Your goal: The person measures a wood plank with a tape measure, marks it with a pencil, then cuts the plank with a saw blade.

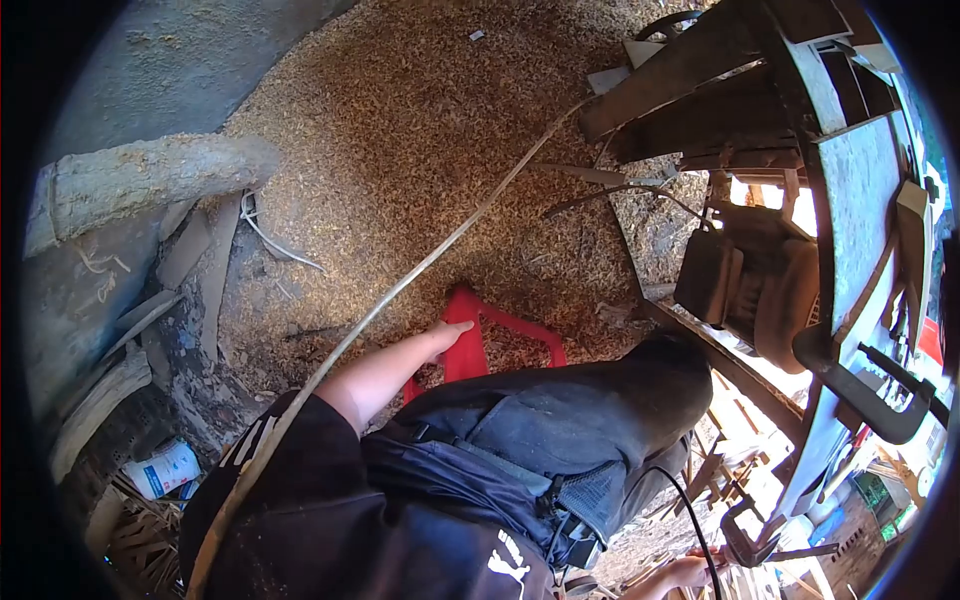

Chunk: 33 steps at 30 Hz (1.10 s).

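My left hand (452, 338) is closed on a red frame (465, 358) that looks like part of a plastic chair, low beside my dark shorts. Its thumb lies along the top of the red part; the other fingers are hidden behind it. At the lower right edge, my right hand (688, 572) reaches to a C-clamp (742, 535) at the workbench edge. The fingers there are small and partly covered by a black cable (690, 505), so I cannot make out their grip.
Wood shavings (400, 130) cover the floor. A pale long strip (440, 255) crosses the view diagonally. Right of me stands a wooden workbench (850, 190) with another C-clamp (865, 390). Left are a log-like post (150, 180), scrap boards (215, 270) and a white tub (165, 470).
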{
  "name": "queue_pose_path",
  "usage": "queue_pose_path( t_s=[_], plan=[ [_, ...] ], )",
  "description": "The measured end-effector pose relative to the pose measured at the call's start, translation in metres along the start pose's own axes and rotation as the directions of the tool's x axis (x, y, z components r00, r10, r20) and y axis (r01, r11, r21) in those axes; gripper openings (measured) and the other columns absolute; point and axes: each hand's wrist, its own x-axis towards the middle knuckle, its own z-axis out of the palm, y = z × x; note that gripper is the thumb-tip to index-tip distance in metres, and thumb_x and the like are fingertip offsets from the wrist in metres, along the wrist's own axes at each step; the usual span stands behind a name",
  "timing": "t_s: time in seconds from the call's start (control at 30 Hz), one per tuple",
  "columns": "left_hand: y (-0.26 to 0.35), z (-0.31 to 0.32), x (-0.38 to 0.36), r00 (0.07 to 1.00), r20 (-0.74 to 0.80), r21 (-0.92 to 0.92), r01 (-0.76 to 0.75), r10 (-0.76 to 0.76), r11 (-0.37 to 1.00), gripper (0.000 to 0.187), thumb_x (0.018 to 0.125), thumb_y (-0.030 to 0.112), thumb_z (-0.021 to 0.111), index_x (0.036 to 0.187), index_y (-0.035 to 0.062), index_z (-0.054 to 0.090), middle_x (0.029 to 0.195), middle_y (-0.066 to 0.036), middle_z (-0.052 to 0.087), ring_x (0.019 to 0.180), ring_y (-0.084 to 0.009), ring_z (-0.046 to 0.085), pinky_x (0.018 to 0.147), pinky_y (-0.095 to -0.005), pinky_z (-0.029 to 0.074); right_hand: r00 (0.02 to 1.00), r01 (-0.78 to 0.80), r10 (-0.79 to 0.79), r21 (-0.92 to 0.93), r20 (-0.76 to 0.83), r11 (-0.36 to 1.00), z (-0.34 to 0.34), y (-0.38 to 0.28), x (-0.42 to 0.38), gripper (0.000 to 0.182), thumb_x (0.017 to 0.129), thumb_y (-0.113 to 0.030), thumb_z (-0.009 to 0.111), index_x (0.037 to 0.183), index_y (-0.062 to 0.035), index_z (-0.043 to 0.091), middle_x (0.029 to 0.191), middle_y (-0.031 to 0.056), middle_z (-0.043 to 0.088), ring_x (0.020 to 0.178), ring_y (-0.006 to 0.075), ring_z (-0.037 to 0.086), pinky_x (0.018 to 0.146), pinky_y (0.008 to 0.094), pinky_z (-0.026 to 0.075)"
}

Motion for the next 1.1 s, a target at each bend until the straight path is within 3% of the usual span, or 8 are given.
queue_pose_path(
  t_s=[0.13, 0.17, 0.27, 0.43, 0.53, 0.8, 1.0, 1.1],
  plan=[
    [-0.008, 0.019, 0.033, 0.990, 0.141, 0.141, 0.008, -0.028, 0.990, 0.080, 0.080, 0.040, 0.084, 0.134, -0.0115, 0.056, 0.137, -0.024, 0.062, 0.123, -0.0295, 0.063, 0.104, -0.0462, 0.052, 0.922, 0.379, -0.381, -0.371, 0.070, 0.848, -0.017, 0.038, 0.008, 0.022, 0.102, -0.019, 0.057, 0.098, 0.0026, 0.057, 0.086, 0.0161, 0.063, 0.070, 0.0350, 0.061, 0.066, 0.0477, 0.050],
    [-0.016, 0.022, 0.050, 1.000, 0.017, 0.233, 0.013, -0.018, 0.972, 0.079, 0.077, 0.037, 0.087, 0.134, -0.0100, 0.057, 0.137, -0.023, 0.062, 0.123, -0.0294, 0.062, 0.104, -0.0443, 0.052, 0.756, 0.605, -0.608, -0.610, 0.241, 0.511, -0.022, 0.048, 0.012, 0.023, 0.100, -0.018, 0.058, 0.097, 0.0049, 0.056, 0.086, 0.0164, 0.060, 0.074, 0.0356, 0.061, 0.066, 0.0484, 0.050],
    [-0.017, 0.029, 0.071, 0.972, -0.231, 0.412, 0.052, 0.049, 0.910, 0.093, 0.068, 0.032, 0.093, 0.140, -0.0088, 0.050, 0.144, -0.024, 0.054, 0.130, -0.0302, 0.056, 0.109, -0.0405, 0.048, 0.763, 0.464, -0.574, -0.870, 0.297, 0.166, -0.026, 0.095, 0.014, 0.024, 0.101, -0.017, 0.056, 0.097, 0.0071, 0.055, 0.090, 0.0190, 0.060, 0.080, 0.0373, 0.063, 0.068, 0.0501, 0.051],
    [-0.001, 0.033, 0.039, 0.965, -0.256, 0.480, 0.083, 0.049, 0.874, 0.106, 0.066, 0.039, 0.091, 0.149, -0.0094, 0.044, 0.155, -0.026, 0.046, 0.137, -0.0324, 0.052, 0.112, -0.0406, 0.046, 0.796, 0.580, -0.511, -0.652, 0.325, 0.489, -0.004, 0.031, -0.004, 0.037, 0.101, -0.016, 0.051, 0.112, 0.0189, 0.054, 0.119, 0.0420, 0.056, 0.103, 0.0532, 0.062, 0.091, 0.0597, 0.053],
    [0.016, 0.037, 0.002, 0.968, -0.249, 0.459, 0.092, 0.028, 0.883, 0.093, 0.069, 0.040, 0.088, 0.141, -0.0079, 0.055, 0.150, -0.025, 0.052, 0.131, -0.0324, 0.057, 0.106, -0.0425, 0.050, 0.739, 0.588, -0.490, -0.798, 0.462, 0.134, -0.010, 0.053, -0.003, 0.042, 0.101, -0.017, 0.051, 0.120, 0.0200, 0.052, 0.121, 0.0432, 0.056, 0.107, 0.0542, 0.061, 0.093, 0.0594, 0.053],
    [-0.004, 0.019, 0.054, 0.988, -0.152, 0.505, 0.109, -0.035, 0.856, 0.081, 0.077, 0.050, 0.079, 0.139, 0.0022, 0.061, 0.146, -0.024, 0.056, 0.125, -0.0358, 0.061, 0.099, -0.0548, 0.052, 0.992, 0.121, -0.126, -0.214, -0.008, 0.969, 0.022, 0.013, -0.004, 0.039, 0.105, -0.028, 0.051, 0.123, 0.0065, 0.052, 0.098, 0.0236, 0.051, 0.083, 0.0321, 0.049, 0.071, 0.0425, 0.039],
    [0.027, 0.035, -0.015, 0.984, -0.163, 0.697, 0.064, 0.071, 0.715, 0.080, 0.088, 0.065, 0.067, 0.142, 0.0067, 0.062, 0.144, -0.018, 0.061, 0.128, -0.0385, 0.060, 0.107, -0.0572, 0.046, 0.985, -0.147, 0.163, 0.231, -0.049, 0.962, 0.044, -0.048, -0.017, 0.034, 0.107, -0.035, 0.050, 0.121, -0.0038, 0.055, 0.076, 0.0042, 0.049, 0.057, 0.0108, 0.040, 0.048, 0.0270, 0.028],
    [0.030, 0.027, 0.036, 0.945, -0.087, 0.976, 0.017, 0.316, 0.216, 0.080, 0.091, 0.066, 0.062, 0.142, 0.0041, 0.061, 0.152, -0.023, 0.052, 0.136, -0.0423, 0.054, 0.115, -0.0473, 0.043, 0.971, -0.225, 0.237, 0.337, 0.004, 0.914, 0.048, -0.054, -0.021, 0.032, 0.109, -0.037, 0.049, 0.122, -0.0084, 0.055, 0.068, -0.0027, 0.046, 0.048, 0.0038, 0.035, 0.041, 0.0219, 0.024]
  ],
)
